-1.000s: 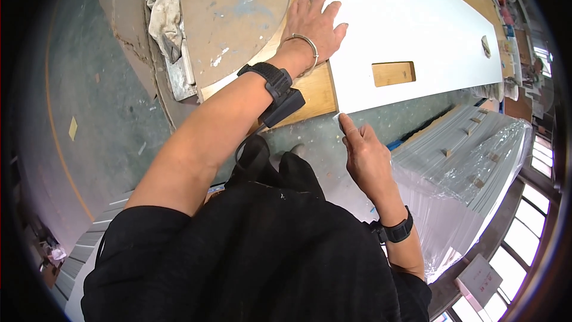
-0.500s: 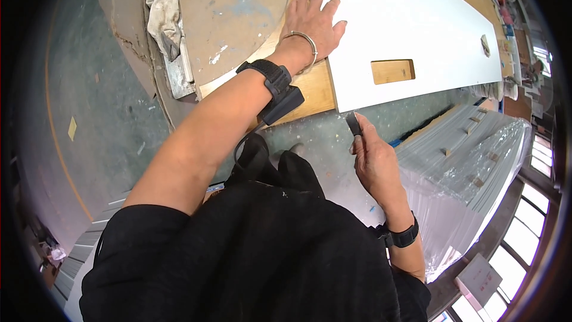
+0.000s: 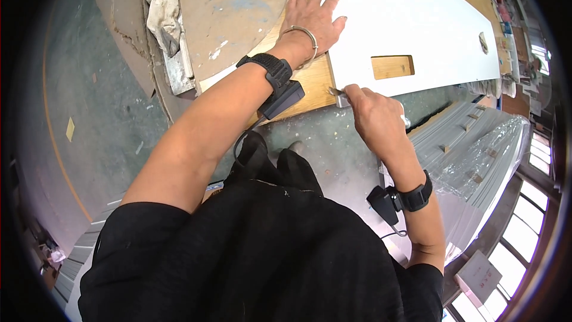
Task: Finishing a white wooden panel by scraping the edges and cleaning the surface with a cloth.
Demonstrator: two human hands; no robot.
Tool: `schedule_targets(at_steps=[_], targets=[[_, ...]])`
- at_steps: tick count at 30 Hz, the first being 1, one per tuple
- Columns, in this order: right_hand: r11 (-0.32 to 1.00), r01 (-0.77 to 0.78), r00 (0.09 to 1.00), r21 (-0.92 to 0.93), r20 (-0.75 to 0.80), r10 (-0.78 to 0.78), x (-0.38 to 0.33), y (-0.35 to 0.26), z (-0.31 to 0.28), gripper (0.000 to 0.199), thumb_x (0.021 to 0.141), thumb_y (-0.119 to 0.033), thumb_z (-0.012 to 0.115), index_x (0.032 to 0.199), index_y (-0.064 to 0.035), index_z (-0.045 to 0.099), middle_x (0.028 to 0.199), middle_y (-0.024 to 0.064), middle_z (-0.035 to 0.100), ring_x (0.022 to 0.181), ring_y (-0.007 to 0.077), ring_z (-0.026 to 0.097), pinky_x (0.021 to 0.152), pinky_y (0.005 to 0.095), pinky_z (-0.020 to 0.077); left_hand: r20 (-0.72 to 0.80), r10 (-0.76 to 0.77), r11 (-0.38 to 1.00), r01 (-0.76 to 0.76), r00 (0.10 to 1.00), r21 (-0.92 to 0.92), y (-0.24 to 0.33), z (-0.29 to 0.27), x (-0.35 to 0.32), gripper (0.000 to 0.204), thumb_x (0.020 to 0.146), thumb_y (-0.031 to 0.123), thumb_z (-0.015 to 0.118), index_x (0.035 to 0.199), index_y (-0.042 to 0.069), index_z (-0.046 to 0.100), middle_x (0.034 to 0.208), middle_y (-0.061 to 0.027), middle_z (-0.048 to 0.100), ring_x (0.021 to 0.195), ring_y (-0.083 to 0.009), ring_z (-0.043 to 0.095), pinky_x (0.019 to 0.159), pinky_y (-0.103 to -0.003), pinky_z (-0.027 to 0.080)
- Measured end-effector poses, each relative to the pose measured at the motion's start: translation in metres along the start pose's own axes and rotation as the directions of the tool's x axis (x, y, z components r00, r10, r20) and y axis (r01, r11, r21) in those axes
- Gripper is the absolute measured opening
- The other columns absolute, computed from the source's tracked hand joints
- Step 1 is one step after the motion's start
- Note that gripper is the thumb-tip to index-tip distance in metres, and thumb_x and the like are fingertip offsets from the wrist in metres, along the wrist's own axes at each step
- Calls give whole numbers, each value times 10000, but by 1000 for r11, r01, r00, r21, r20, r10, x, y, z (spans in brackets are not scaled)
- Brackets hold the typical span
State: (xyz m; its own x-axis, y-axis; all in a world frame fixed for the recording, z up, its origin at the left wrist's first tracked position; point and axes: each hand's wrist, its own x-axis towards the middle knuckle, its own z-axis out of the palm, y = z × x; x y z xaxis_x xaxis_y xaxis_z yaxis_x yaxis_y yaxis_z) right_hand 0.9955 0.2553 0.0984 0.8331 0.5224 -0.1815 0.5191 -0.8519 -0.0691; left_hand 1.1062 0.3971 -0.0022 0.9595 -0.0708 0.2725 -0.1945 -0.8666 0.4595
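A long white board (image 3: 411,18) with a rectangular cut-out (image 3: 392,67) lies on a wooden table (image 3: 310,86). My left hand (image 3: 313,15) rests flat on the board's near-left end, fingers spread, a bangle and a black strap on the wrist. My right hand (image 3: 372,116) is closed around a small metal tool (image 3: 337,91) whose tip touches the board's near corner at the table edge. A black band sits on my right wrist.
A round paint-stained wooden disc (image 3: 235,12) and a crumpled white rag (image 3: 162,3) lie left of the board. A plastic-wrapped stack of white panels (image 3: 476,155) stands on the right. Grey concrete floor (image 3: 89,95) lies to the left and below.
My right hand has risen from beside my body to the board's near corner, now holding the small tool against the edge. My left hand has stayed flat on the board.
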Motion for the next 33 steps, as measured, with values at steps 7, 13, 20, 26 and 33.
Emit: schedule_targets(at_steps=[7, 13, 20, 26, 33], targets=[[723, -467, 878, 509, 362, 312, -46, -8, -3, 321, 821, -105, 535, 1139, -74, 507, 701, 194, 591, 667, 385, 583, 603, 428, 452, 13, -4, 1000, 5, 1000, -18, -2, 2, -1, 486, 863, 393, 450, 1279, 142, 446, 1394, -94, 300, 1305, -321, 199, 1074, -439, 159], [786, -415, 910, 458, 206, 360, -45, 5, -3, 453, 834, -137, 516, 1268, -60, 412, 725, 223, 589, 678, 390, 580, 626, 428, 449, 22, 0, 1000, 0, 1000, 4, 0, 1, 0, 483, 864, 383, 449, 1279, 136, 444, 1395, -101, 298, 1306, -329, 196, 1075, -440, 159], [938, -291, 955, 187, 111, 274, -41, 5, 6, 415, 865, -160, 495, 1270, -101, 427, 816, 158, 591, 702, 338, 587, 641, 418, 474, -16, 14, 1000, -14, 1000, -13, 0, 0, 0, 480, 864, 377, 459, 1274, 128, 449, 1395, -110, 300, 1304, -342, 201, 1075, -444, 162], [948, -258, 963, 188, 128, 237, -38, 1, 7, 320, 852, -144, 511, 1168, -104, 540, 767, 121, 575, 651, 299, 581, 569, 393, 470, -31, 17, 1000, -17, 999, -5, -1, 1, -1, 489, 859, 378, 470, 1272, 118, 450, 1394, -113, 305, 1305, -343, 201, 1073, -441, 168], [972, -161, 986, 174, 60, 153, -29, -6, 4, 303, 831, -109, 516, 1130, -98, 559, 688, 113, 563, 602, 296, 574, 528, 398, 455, -34, 16, 1000, -16, 999, -17, -1, 1, 0, 474, 859, 377, 468, 1257, 120, 464, 1382, -110, 317, 1293, -344, 219, 1067, -443, 178]])
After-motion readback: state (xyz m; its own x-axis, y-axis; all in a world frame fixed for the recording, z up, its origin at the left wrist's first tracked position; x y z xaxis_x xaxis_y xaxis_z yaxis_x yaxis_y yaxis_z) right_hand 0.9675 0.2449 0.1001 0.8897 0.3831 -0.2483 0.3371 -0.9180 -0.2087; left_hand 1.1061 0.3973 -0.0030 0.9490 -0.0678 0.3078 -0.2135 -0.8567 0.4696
